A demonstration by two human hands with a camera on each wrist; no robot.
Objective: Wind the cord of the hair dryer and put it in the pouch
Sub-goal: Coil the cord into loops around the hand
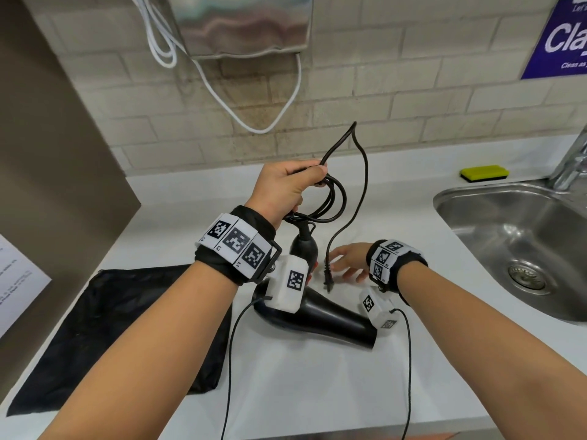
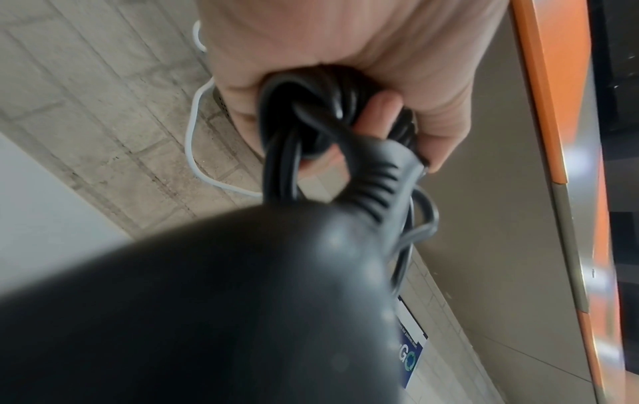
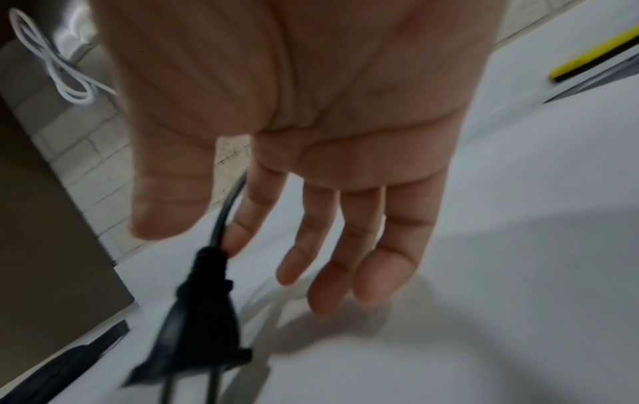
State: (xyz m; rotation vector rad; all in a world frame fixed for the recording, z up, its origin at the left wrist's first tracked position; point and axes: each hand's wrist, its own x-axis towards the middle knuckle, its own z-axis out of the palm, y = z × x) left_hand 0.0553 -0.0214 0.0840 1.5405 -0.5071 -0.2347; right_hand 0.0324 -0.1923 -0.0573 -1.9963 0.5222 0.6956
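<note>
Head view showed the left hand (image 1: 286,188) raised above the counter (image 1: 397,223), its fingers curled round several loops of the black cord (image 1: 333,198) beside the dryer's handle end. From that bundle the unwound tail rose to a sharp bend, then dropped in a long, near-vertical line to the plug (image 1: 327,276), which hung just above the counter. The right hand (image 1: 347,262) was the nearer one to the plug: it sat low, palm down, just right of it, fingers (image 3: 304,251) straight and spread, holding nothing. In the right wrist view the index fingertip lay against the cord just above the plug (image 3: 199,314), but nothing was pinched; blur made firm contact hard to judge.

The dryer (image 1: 317,315) appeared to stand on the counter below the left wrist, barrel pointing toward the person's right and handle up toward the held loops; whether the loops bore any of its weight could not be told. The pouch (image 1: 120,319) lay flat on the counter to the left, touching or just beside the dryer.

Winding looked mostly done, with one tail left. The next reach probably called for the right hand to close on the cord near the plug and carry it up to the left hand.
</note>
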